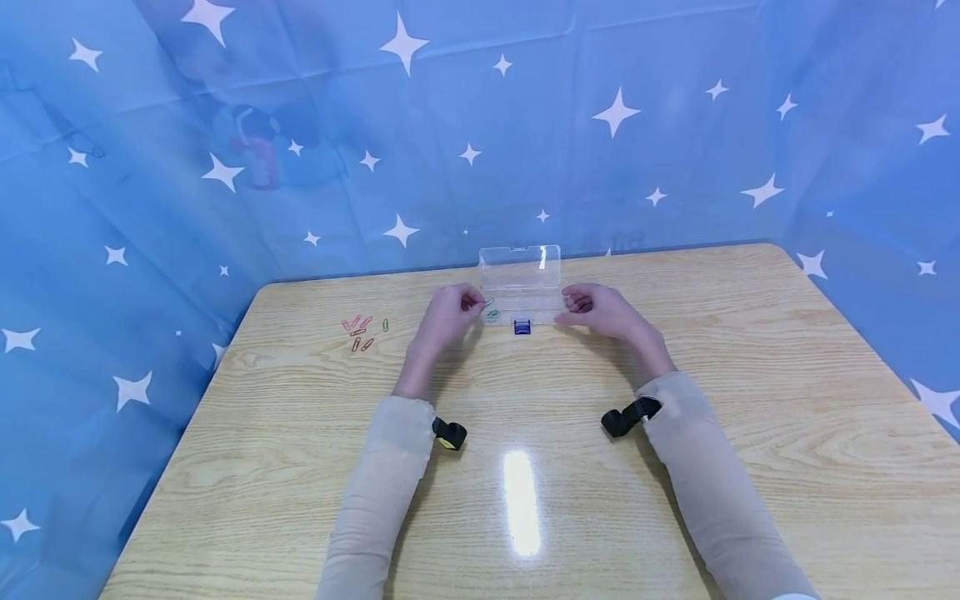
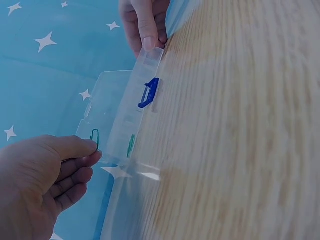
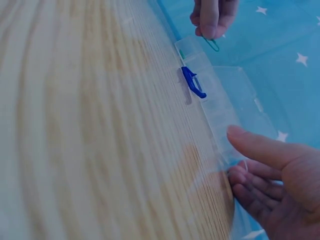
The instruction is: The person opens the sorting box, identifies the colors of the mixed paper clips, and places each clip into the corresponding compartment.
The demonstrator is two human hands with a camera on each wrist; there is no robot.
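Observation:
A clear plastic box (image 1: pixel 536 302) stands near the table's back edge with its lid (image 1: pixel 517 268) raised. On its front is a blue latch (image 1: pixel 522 328). My left hand (image 1: pixel 447 312) pinches a green paper clip (image 2: pixel 94 134) between thumb and forefinger, just above the box's left end. Green paper clips (image 2: pixel 131 146) lie in the left end compartment; their exact number is hard to tell. At the opposite end, my right hand (image 1: pixel 606 310) holds the box, its thumb (image 3: pixel 245 137) on the near side and its other fingers around the end.
Left of the box lie several pink and reddish-brown paper clips (image 1: pixel 357 332) and a single green paper clip (image 1: pixel 386 325). A blue curtain with white stars (image 1: pixel 450 125) hangs behind the wooden table (image 1: pixel 300 467). Each sleeve carries a black wrist camera (image 1: pixel 450 433).

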